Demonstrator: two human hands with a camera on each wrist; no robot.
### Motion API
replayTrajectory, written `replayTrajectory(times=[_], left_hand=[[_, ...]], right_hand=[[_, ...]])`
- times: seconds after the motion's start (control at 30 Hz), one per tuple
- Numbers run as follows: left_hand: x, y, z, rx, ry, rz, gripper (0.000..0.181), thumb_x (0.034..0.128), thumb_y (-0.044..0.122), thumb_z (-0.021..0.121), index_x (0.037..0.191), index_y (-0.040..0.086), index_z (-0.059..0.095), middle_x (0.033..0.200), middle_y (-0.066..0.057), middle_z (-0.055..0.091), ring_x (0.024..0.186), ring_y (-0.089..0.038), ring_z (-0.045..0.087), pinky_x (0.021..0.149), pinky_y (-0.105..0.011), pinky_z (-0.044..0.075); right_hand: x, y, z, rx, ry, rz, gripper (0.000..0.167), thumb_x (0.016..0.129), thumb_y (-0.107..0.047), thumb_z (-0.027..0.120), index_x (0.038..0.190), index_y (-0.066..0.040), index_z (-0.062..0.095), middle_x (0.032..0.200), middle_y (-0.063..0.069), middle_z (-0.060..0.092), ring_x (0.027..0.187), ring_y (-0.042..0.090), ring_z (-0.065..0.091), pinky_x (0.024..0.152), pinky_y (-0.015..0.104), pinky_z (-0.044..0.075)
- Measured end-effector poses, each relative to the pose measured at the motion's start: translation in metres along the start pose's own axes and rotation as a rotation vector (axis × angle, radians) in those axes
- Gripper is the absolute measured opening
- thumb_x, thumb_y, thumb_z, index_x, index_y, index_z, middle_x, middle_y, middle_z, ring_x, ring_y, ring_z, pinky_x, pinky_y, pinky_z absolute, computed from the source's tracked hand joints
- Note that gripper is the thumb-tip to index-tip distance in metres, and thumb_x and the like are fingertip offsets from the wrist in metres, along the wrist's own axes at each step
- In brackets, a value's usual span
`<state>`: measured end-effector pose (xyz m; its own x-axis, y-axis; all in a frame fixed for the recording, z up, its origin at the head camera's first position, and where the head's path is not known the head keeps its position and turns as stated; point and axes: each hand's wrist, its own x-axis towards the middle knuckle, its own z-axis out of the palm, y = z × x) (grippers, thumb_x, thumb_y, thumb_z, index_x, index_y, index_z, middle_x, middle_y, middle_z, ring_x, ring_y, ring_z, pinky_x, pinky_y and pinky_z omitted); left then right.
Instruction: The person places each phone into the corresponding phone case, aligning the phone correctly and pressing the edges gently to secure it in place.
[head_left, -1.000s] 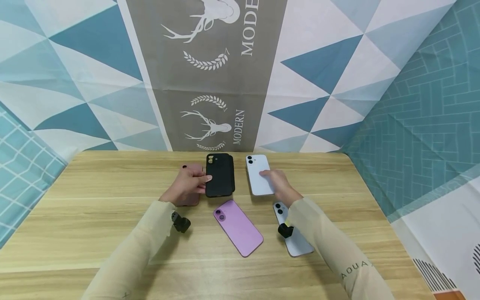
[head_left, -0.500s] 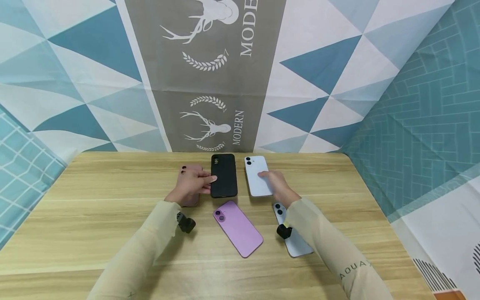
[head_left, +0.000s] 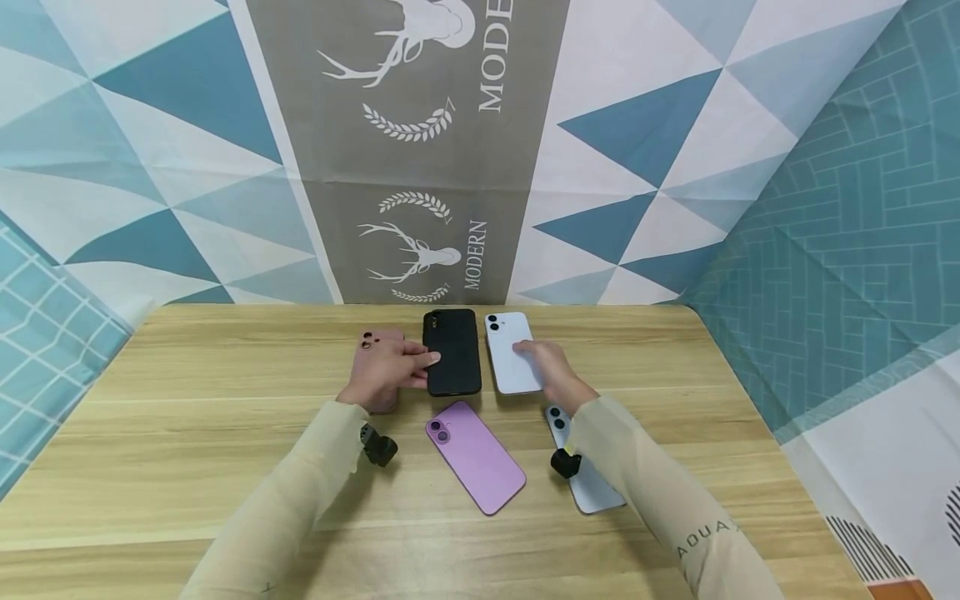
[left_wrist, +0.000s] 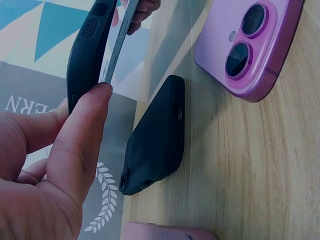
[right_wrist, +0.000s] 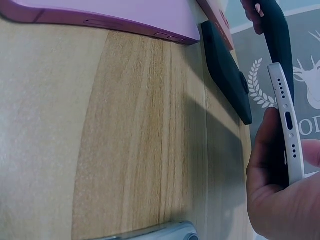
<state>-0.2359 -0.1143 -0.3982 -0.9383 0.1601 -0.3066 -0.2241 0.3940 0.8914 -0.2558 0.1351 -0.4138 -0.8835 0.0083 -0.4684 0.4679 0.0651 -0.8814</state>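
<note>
**Black case [head_left: 455, 354] and white phone [head_left: 510, 367] held side by side above the table [head_left: 150, 417]**

The left hand [head_left: 386, 368] pinched the black case by its left edge, thumb over the upper face and fingers beneath, just above the centre of the head view. The grip looked chosen to leave most of the back uncovered and the edge facing the phone free. The right hand [head_left: 553, 371] gripped the white phone from the opposite side, its thumb on the back, probably so that no fingers came between the 2 pieces. Only a narrow gap parted them in the head view, with both camera ends toward the top of the frame.

Under the held pair lay a 2nd black case [left_wrist: 155, 142], visible in the 2 wrist views (the head view hid it). A purple phone [head_left: 477, 458] rested slantwise at lower centre, lens side up, perhaps set there to stay within easy reach. A pink phone or case [left_wrist: 167, 231], hard to tell which, lay partly covered by the left hand, left of centre. At lower right, the right sleeve [head_left: 652, 483] crossed above a pale blue phone [head_left: 596, 485].
</note>
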Motion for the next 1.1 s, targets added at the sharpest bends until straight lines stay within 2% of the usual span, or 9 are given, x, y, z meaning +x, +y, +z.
replayTrajectory(times=[0.13,0.2,0.4,0.6,0.83,0.87,0.97,1.03,1.1], left_hand=[[0.0,0.002,0.001,0.044,0.011,-0.015,0.034,0.0907,0.025,0.062,0.115,0.0,0.061,0.086,-0.007,0.066,0.065,-0.007,0.064,0.073,-0.029,0.059],[0.001,0.003,0.003,0.056,0.021,-0.023,0.034,0.0898,0.026,0.064,0.114,0.002,0.062,0.086,-0.007,0.066,0.064,-0.007,0.065,0.074,-0.029,0.059],[0.001,0.005,0.011,0.0,0.032,-0.028,0.034,0.0872,0.025,0.067,0.113,0.003,0.063,0.09,-0.01,0.068,0.065,-0.01,0.067,0.074,-0.033,0.059],[0.002,0.008,0.016,-0.029,0.032,-0.015,0.032,0.0869,0.025,0.067,0.11,0.004,0.064,0.086,-0.008,0.068,0.064,-0.011,0.066,0.078,-0.039,0.058],[0.004,0.012,0.021,-0.099,0.007,-0.031,0.036,0.089,0.02,0.065,0.118,-0.001,0.058,0.095,-0.011,0.063,0.066,-0.01,0.063,0.072,-0.029,0.059],[0.005,0.013,0.022,-0.115,0.0,-0.034,0.038,0.0894,0.02,0.064,0.119,-0.002,0.057,0.096,-0.011,0.062,0.067,-0.011,0.062,0.071,-0.027,0.059],[0.007,0.015,0.025,-0.133,-0.018,-0.042,0.042,0.0909,0.019,0.062,0.124,-0.004,0.053,0.1,-0.012,0.059,0.071,-0.012,0.059,0.068,-0.024,0.058],[0.008,0.016,0.027,-0.145,-0.032,-0.042,0.045,0.0917,0.018,0.061,0.128,-0.006,0.049,0.1,-0.012,0.057,0.073,-0.012,0.057,0.067,-0.022,0.058],[0.009,0.017,0.029,-0.149,-0.037,-0.038,0.047,0.0919,0.016,0.061,0.13,-0.007,0.047,0.099,-0.012,0.057,0.072,-0.012,0.057,0.065,-0.021,0.058]], right_hand=[[0.0,-0.001,0.001,0.023,0.008,0.018,0.059,0.088,-0.031,0.056,0.137,-0.004,0.037,0.127,0.01,0.044,0.114,0.023,0.042,0.109,0.04,0.032],[0.001,-0.001,0.002,0.045,0.014,0.016,0.063,0.089,-0.034,0.054,0.141,-0.005,0.032,0.131,0.01,0.041,0.117,0.024,0.041,0.111,0.04,0.03],[0.002,0.0,0.003,0.117,0.019,0.01,0.07,0.093,-0.04,0.047,0.149,-0.008,0.019,0.15,0.009,0.027,0.132,0.024,0.032,0.118,0.039,0.019],[0.001,-0.001,0.002,0.13,0.005,-0.003,0.064,0.096,-0.045,0.038,0.149,-0.014,0.02,0.149,0.008,0.03,0.129,0.023,0.034,0.118,0.039,0.021],[-0.001,-0.002,0.003,0.137,-0.017,-0.028,0.061,0.097,-0.044,0.035,0.149,-0.015,0.022,0.152,0.006,0.025,0.135,0.024,0.028,0.12,0.039,0.013],[-0.002,-0.002,0.003,0.138,-0.02,-0.034,0.06,0.098,-0.044,0.034,0.149,-0.015,0.023,0.151,0.007,0.026,0.134,0.024,0.03,0.119,0.039,0.015],[-0.003,-0.001,0.004,0.149,-0.024,-0.045,0.058,0.098,-0.048,0.031,0.144,-0.013,0.033,0.137,0.01,0.041,0.119,0.023,0.043,0.109,0.036,0.032],[-0.004,0.0,0.004,0.146,-0.021,-0.047,0.059,0.098,-0.052,0.027,0.137,-0.01,0.041,0.119,0.009,0.051,0.102,0.019,0.051,0.094,0.031,0.044],[-0.004,0.0,0.005,0.153,-0.015,-0.042,0.063,0.097,-0.056,0.025,0.129,-0.007,0.046,0.102,0.006,0.054,0.085,0.016,0.054,0.077,0.026,0.047]])
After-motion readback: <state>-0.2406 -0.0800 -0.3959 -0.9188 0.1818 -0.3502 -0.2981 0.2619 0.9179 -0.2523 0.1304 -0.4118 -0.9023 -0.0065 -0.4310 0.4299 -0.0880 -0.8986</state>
